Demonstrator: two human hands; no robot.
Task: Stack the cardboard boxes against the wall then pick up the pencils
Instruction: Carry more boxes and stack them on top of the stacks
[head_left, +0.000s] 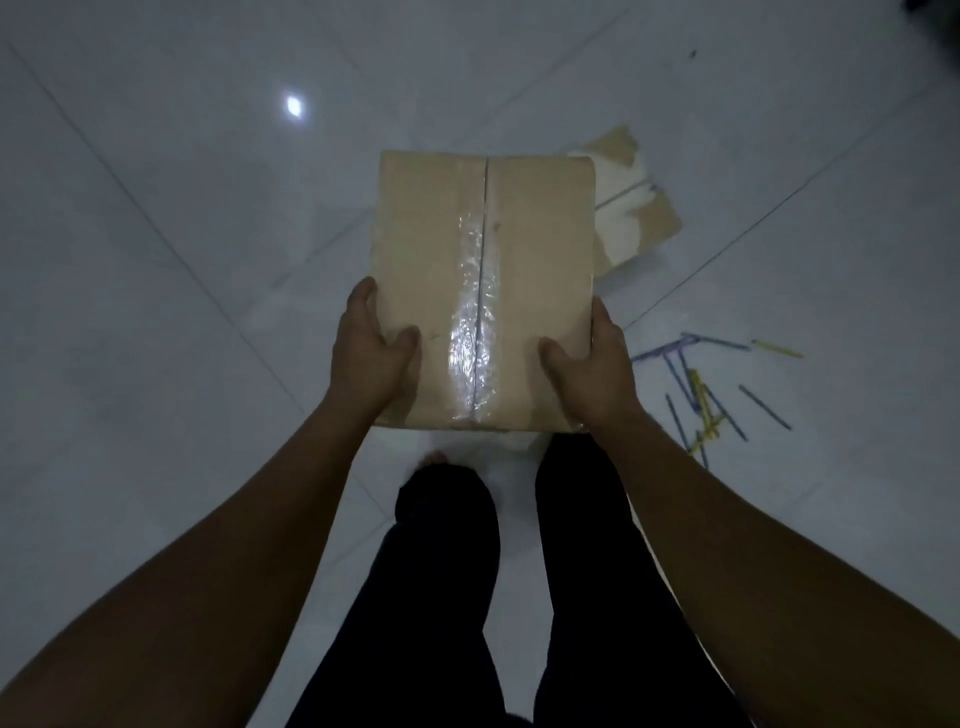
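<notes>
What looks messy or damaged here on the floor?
Two things. Coloured pencils lie scattered crosswise on the floor to the person's right. Beyond the taped box that the left hand and right hand hold, another cardboard box looks torn, with ragged white patches. The held box looks intact.

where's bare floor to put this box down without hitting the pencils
The floor left of the box is bare tile, out to the frame's left edge. So is the far strip beyond the box. The right side is crowded: pencils lie scattered there, with torn cardboard farther on, partly behind the box.
</notes>
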